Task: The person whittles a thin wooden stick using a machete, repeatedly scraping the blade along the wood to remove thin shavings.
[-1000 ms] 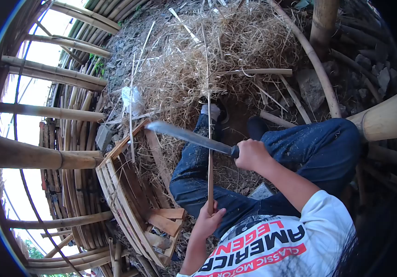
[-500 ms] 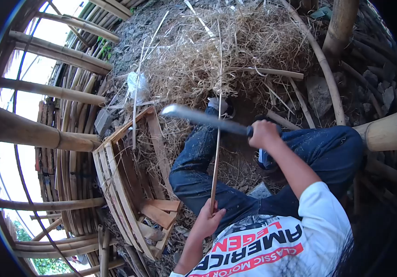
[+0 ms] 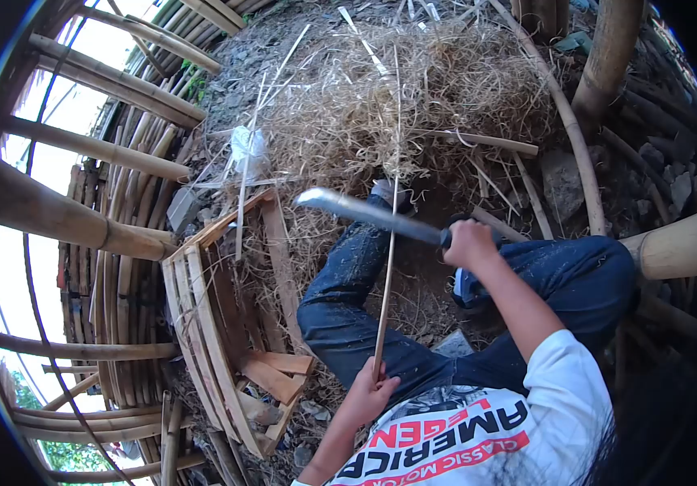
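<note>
My left hand [image 3: 371, 389] is closed around the lower end of a long thin bamboo strip [image 3: 391, 267], which runs forward from my lap over the shavings. My right hand [image 3: 472, 245] grips the dark handle of a large knife [image 3: 365, 213]. The blade points left and crosses the strip just beyond my knees; whether it touches the strip I cannot tell. My legs in dark jeans [image 3: 340, 279] are bent on both sides of the strip.
A wooden crate [image 3: 203, 324] with loose wood pieces lies at my left. Ahead spreads a heap of curly shavings [image 3: 462, 89], with a plastic bag [image 3: 247, 150] beside it. Bamboo poles [image 3: 73, 215] line the left; a thick post [image 3: 604, 65] and rocks [image 3: 563, 170] are at the right.
The view has shifted slightly. The knife remains across the strip, with its blade a little more tilted. Both hands keep their holds.
</note>
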`<state>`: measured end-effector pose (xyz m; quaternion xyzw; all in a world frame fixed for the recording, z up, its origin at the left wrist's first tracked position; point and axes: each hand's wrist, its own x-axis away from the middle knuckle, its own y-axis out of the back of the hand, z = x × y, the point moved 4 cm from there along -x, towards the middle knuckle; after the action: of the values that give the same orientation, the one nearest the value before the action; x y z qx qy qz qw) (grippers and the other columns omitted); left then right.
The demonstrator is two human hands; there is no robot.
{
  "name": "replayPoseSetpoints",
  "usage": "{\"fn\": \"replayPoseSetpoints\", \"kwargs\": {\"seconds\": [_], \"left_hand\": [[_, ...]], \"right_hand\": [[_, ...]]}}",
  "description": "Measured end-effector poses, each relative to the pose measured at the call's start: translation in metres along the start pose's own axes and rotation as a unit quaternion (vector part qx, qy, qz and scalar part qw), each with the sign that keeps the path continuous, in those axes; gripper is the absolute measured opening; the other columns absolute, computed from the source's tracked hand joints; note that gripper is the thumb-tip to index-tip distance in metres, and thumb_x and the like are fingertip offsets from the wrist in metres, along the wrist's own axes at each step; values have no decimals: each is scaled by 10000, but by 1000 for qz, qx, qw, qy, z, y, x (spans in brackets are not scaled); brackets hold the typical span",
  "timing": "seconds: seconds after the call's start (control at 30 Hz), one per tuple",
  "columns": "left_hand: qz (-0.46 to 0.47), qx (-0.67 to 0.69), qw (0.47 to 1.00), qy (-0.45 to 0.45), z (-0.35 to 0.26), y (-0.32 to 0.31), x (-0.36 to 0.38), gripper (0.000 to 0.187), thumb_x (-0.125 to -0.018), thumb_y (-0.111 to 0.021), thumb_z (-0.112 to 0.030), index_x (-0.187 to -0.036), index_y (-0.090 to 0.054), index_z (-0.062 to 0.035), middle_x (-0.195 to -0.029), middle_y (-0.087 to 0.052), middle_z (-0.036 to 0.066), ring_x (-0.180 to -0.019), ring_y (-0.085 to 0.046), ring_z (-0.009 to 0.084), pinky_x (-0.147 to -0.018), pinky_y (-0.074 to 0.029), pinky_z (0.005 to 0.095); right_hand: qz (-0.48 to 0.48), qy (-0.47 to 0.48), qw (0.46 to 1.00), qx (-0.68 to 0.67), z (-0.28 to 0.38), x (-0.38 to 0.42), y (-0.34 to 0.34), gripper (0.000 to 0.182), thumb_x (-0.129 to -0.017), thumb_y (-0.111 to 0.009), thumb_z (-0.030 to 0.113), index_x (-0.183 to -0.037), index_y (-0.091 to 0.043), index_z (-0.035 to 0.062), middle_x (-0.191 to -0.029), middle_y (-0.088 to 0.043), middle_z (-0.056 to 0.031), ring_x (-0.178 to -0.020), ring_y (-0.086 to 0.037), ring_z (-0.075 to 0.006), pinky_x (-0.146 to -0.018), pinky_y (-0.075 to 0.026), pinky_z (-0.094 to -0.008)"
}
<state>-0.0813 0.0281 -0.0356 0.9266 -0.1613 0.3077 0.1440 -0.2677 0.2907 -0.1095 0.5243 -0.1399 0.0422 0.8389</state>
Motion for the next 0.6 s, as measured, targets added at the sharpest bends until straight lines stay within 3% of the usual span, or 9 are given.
{"fn": "replayPoseSetpoints", "kwargs": {"seconds": [0.1, 0.2, 0.27, 0.37, 0.5, 0.6], "left_hand": [[-16, -57, 998, -35, -12, -4, 7, 272, -873, -659, -58, -937, -395, -50, -767, -373, -10, -660, -372, 56, -542, -351, 238], [14, -53, 998, -12, -14, -14, 6, 287, -871, -666, -60, -939, -388, -53, -767, -361, -12, -654, -375, 57, -536, -346, 237], [30, -45, 998, -42, -8, -16, 5, 287, -869, -665, -57, -934, -386, -55, -766, -366, -11, -646, -374, 57, -532, -342, 234], [39, -21, 998, -50, 0, -17, 4, 287, -863, -660, -43, -918, -379, -63, -759, -381, -11, -619, -366, 54, -515, -328, 228], [11, -19, 1000, -8, 3, -14, 18, 280, -866, -653, -40, -899, -377, -70, -746, -381, -26, -614, -366, 44, -502, -320, 223], [55, 81, 994, 40, 5, -28, 31, 290, -878, -664, -65, -895, -375, -81, -736, -370, -52, -622, -352, 14, -512, -305, 194]], "right_hand": [[-12, -90, 990, -104, -12, -29, 9, 303, -684, -646, 208, -889, -688, -10, -925, -679, -246, -910, -664, -392, -830, -534, -447], [-23, -60, 994, -84, 4, -19, 2, 300, -684, -639, 206, -876, -687, -21, -911, -672, -269, -909, -662, -399, -828, -536, -449], [4, -53, 993, -103, 16, 5, 3, 313, -690, -639, 223, -881, -683, -21, -900, -669, -271, -884, -664, -405, -830, -536, -459], [45, 40, 996, -71, 25, 41, -9, 292, -683, -658, 263, -875, -685, 45, -898, -682, -230, -874, -667, -406, -821, -534, -457], [47, 88, 994, 43, 16, 20, 4, 310, -681, -666, 279, -910, -681, 70, -956, -681, -218, -935, -664, -354, -844, -527, -420], [40, 49, 998, -5, -9, -17, 6, 314, -685, -656, 276, -911, -684, 60, -954, -681, -221, -938, -665, -347, -846, -526, -424]]}}
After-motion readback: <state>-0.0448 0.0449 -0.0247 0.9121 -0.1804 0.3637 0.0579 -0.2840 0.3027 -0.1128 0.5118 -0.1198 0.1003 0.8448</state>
